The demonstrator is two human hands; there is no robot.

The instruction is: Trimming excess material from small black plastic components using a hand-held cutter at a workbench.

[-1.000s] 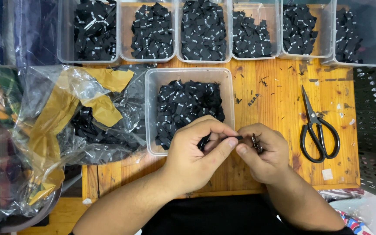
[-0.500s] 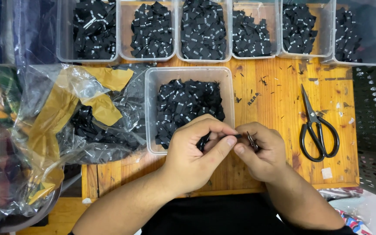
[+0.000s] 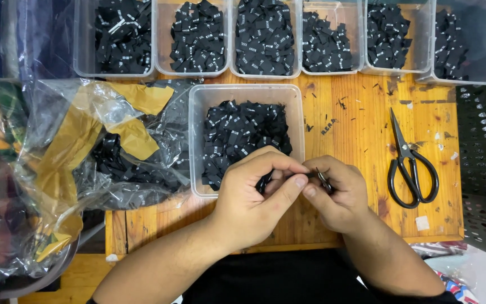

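My left hand (image 3: 254,202) and my right hand (image 3: 336,194) meet over the wooden table (image 3: 361,118), fingertips touching. Between them they pinch a small black fabric label (image 3: 265,181), mostly hidden by the fingers. My right hand also grips a small metal thread snip (image 3: 324,180), of which only the blades show. Just behind the hands stands a clear plastic tub (image 3: 246,93) filled with several small black labels.
A row of clear tubs (image 3: 265,39) with black labels lines the far edge. Black scissors (image 3: 409,163) lie to the right. A crumpled clear plastic bag (image 3: 102,146) with yellow tape and more labels lies at the left. A perforated metal surface (image 3: 485,157) lies at the far right.
Both hands stay in place; the fingers have shifted only slightly around the label.
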